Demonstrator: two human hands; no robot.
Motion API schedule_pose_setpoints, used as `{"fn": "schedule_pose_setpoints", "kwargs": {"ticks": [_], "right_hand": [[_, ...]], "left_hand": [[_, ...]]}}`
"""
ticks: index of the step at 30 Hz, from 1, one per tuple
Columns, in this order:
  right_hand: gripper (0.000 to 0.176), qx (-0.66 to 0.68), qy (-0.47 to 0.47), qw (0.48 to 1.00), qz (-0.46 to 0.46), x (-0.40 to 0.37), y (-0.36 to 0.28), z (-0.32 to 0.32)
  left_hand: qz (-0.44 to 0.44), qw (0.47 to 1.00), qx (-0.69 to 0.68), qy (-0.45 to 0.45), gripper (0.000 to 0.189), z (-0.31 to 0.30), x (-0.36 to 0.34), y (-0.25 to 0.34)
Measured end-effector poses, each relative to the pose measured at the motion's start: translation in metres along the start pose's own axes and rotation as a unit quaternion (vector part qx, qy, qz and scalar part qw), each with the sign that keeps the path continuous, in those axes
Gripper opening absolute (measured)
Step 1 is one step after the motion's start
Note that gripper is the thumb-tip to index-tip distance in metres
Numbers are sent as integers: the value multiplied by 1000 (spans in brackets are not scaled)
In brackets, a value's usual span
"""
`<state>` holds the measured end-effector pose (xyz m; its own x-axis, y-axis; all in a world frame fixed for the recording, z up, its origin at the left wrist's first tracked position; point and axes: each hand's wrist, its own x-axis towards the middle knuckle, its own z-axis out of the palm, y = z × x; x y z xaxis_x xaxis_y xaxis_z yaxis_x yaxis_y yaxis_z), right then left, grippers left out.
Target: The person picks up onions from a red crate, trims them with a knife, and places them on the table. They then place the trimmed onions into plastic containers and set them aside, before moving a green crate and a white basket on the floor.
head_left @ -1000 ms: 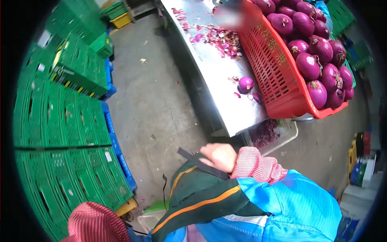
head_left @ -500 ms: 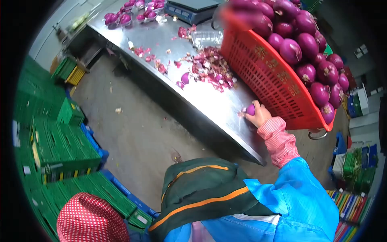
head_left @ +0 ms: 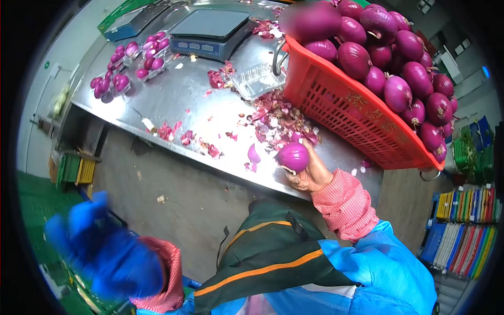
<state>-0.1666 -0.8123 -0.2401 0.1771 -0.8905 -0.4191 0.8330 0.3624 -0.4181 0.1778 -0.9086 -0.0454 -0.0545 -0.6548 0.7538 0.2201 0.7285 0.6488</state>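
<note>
My right hand, bare, wraps round a red onion above the front edge of the metal table. The onion's skin is smooth and purple, with a pale end toward me. My left hand wears a blue glove and is raised at the lower left, away from the table. Motion blurs it, but its fingers look spread and I see nothing in them. A heap of onion skins lies just beyond the held onion. A loose purple peel lies left of it.
A red basket heaped with red onions stands at the table's right. Behind the peelings are a clear plastic tray and a scale. Packed onions sit far left. Green crates line the left side.
My right hand has moved left along the table edge and lifted the onion. My gloved left hand has come into view, where only its sleeve showed. The view has shifted.
</note>
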Motion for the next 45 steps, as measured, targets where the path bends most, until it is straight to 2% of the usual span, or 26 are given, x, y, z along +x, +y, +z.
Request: {"fn": "schedule_pose_setpoints", "kwargs": {"ticks": [2,4,5,6,7,8,11,14,16,17,19,21,24,25,26,28,29,31,33,34,35,36,37,39,42,45], "right_hand": [[71,-20,4,1000,-2,20,-7,-3],[81,-128,101,986,-45,35,-12,6],[80,-217,106,967,-76,41,-14,4],[67,-278,117,951,-71,48,-18,-13],[55,-411,197,882,-117,61,-13,-28],[46,-531,271,787,-158,71,-8,-37],[44,-797,279,513,-155,75,-18,0],[44,-831,276,473,-102,88,-22,30],[41,-840,292,413,-197,97,-29,58],[40,-838,303,383,-242,103,-30,68],[38,-813,302,430,-250,120,-25,85],[32,-798,293,463,-249,143,-14,102],[28,-832,270,446,-191,188,13,140],[24,-821,269,467,-191,204,26,156],[22,-806,259,479,-232,220,42,161],[24,-814,224,503,-184,244,62,180],[25,-814,223,502,-188,254,68,187],[28,-813,223,502,-193,266,79,198],[31,-762,250,559,-211,273,86,204],[33,-735,259,586,-222,278,86,207],[33,-671,274,670,-159,281,86,212],[32,-620,274,716,-171,289,89,210],[31,-565,273,758,-179,300,95,204],[29,-457,253,836,-171,313,92,215],[29,-437,269,833,-205,342,95,178],[22,-364,227,885,-181,359,85,154]], "left_hand": [[-183,979,87,-16,65,2,-20,-48],[-298,933,121,-162,47,15,-23,-71],[-352,907,101,-207,37,12,-29,-89],[-403,893,70,-188,34,9,-41,-107],[-456,873,40,-167,32,6,-53,-123],[-469,865,35,-178,32,4,-59,-138],[-498,843,30,-198,31,-5,-62,-172],[-494,830,72,-249,29,-22,-49,-203],[-439,825,155,-322,28,-38,-34,-231],[-360,813,278,-363,26,-53,-24,-253],[-402,824,298,-267,32,-81,8,-298],[-350,786,420,-289,54,-130,26,-368],[-362,602,589,-400,78,-131,83,-402],[-400,557,574,-447,92,-133,91,-418],[-395,561,561,-463,92,-138,89,-433],[-378,567,536,-499,92,-148,82,-456],[-441,568,496,-487,94,-146,88,-456],[-459,601,456,-469,91,-147,97,-447],[-506,652,355,-439,93,-151,97,-449],[-474,695,309,-443,94,-153,93,-443],[-481,712,257,-444,93,-141,98,-427],[-488,724,203,-443,91,-129,103,-410],[-518,686,156,-485,89,-112,119,-387],[-404,746,96,-521,84,-106,47,-406],[-300,727,148,-600,76,-92,75,-370],[-375,763,49,-524,74,-133,69,-398]]}}
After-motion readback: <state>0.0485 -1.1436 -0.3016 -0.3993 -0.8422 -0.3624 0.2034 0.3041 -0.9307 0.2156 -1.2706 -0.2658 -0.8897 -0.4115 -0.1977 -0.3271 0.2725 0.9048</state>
